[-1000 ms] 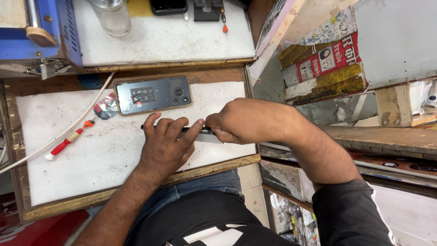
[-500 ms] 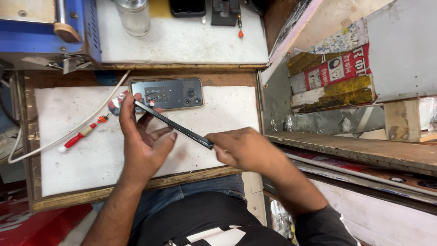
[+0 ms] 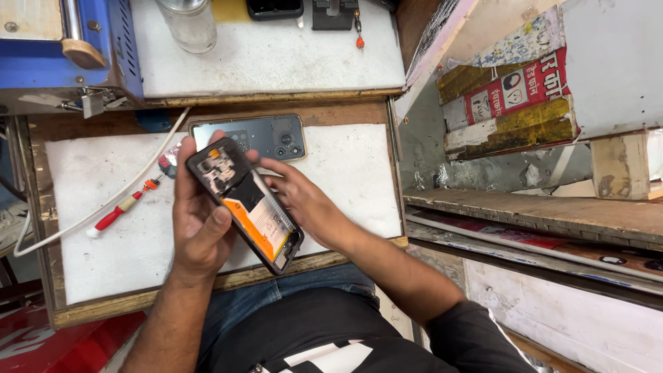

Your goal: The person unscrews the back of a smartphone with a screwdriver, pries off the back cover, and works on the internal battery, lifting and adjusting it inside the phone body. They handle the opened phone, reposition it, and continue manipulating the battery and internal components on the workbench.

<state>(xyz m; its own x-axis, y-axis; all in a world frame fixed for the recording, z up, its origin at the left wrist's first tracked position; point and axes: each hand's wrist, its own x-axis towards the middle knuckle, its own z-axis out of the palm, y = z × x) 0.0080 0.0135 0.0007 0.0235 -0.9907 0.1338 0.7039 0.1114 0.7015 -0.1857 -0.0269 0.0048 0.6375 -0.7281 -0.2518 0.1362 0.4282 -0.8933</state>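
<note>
Phone [image 3: 248, 207], back off: my left hand [image 3: 200, 221] grips it, right hand [image 3: 304, 204] fingers prob. touching its edge above back cover [image 3: 276, 135].

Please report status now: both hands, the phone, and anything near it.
Left hand grips opened phone, insides facing up. Right hand touches its far edge. Detached back cover lies on white mat behind.
</note>
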